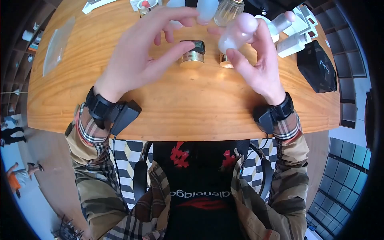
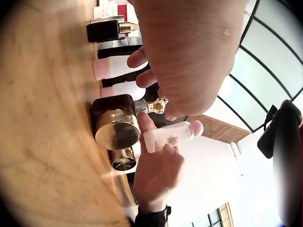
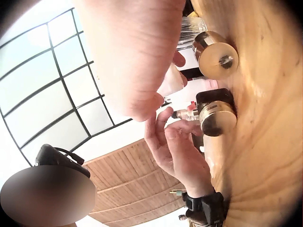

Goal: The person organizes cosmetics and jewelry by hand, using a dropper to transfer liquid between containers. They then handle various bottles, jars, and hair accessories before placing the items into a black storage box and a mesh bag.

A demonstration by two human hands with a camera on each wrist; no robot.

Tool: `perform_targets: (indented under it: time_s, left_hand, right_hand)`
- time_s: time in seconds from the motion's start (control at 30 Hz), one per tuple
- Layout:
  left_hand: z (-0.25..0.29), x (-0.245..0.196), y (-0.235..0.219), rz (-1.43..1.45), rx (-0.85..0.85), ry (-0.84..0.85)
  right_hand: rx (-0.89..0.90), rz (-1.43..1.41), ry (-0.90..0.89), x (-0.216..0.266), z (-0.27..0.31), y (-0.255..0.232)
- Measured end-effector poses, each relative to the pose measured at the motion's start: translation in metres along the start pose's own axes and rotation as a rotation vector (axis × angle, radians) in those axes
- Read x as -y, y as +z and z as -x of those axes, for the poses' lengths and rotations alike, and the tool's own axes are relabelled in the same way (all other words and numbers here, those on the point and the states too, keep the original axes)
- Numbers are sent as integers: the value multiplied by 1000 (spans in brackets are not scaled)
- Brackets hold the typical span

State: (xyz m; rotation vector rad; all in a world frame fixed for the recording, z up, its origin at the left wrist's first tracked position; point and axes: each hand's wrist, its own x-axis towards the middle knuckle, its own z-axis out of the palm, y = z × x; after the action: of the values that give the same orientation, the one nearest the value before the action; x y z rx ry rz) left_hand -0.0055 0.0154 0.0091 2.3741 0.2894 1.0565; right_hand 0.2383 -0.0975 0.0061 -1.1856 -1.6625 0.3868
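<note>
My right hand [image 1: 262, 66] holds a small translucent bottle with a round pink cap [image 1: 236, 35] above the table, fingers and thumb around it. In the left wrist view the bottle [image 2: 165, 136] shows frosted between the right fingers. My left hand [image 1: 138, 50] is raised with fingers spread and slightly bent, holding nothing. Near its thumb, a gold-banded jar [image 1: 192, 60] stands in front of a dark square-topped item [image 1: 197, 46]. A gold cylinder [image 1: 225, 61] stands below the held bottle, partly hidden by it.
Frosted bottles [image 1: 207, 10] and a ribbed glass bottle [image 1: 229, 13] stand behind. At the right are a white bottle [image 1: 294, 45], a clear pink-capped bottle [image 1: 282, 22] and a black pouch [image 1: 317, 67]. A clear plastic sleeve [image 1: 58, 47] lies on the left of the wooden table [image 1: 192, 104].
</note>
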Motion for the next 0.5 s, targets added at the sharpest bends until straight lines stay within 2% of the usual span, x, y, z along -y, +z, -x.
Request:
perform_targets:
  time_s: [0.07,0.1,0.17,0.2,0.27,0.3,0.37,0.4,0.47,0.5]
  left_hand:
    - [1,0,1,-25,22,13]
    - [1,0,1,-23,28,-8]
    - [-1,0,2,-21,30,-23]
    - [-1,0,2,-19,26,-24]
    - [2,0,2,-15,28,-34]
    - [2,1,3,-19,29,-39]
    - [0,0,4,-22,28,-40]
    - [0,0,4,-21,34,-44]
    - [-2,0,3,-24,36,-42]
    - [-1,0,4,-19,27,-40]
  right_hand:
    - [114,-5,21,1,0,-2]
    - [113,-3,20,3,0,-1]
    - [98,-4,195,9,1,3]
    - [97,-3,191,7,0,2]
    - [141,173,31,0,1,2]
    - [143,170,36,-2,-1,1]
    - [148,352,-237,-2,-9,-5]
    - [147,357,-237,-1,-7,-6]
    - [219,352,-22,-1,-2,-5]
    - [218,352,-22,0,-2,-5]
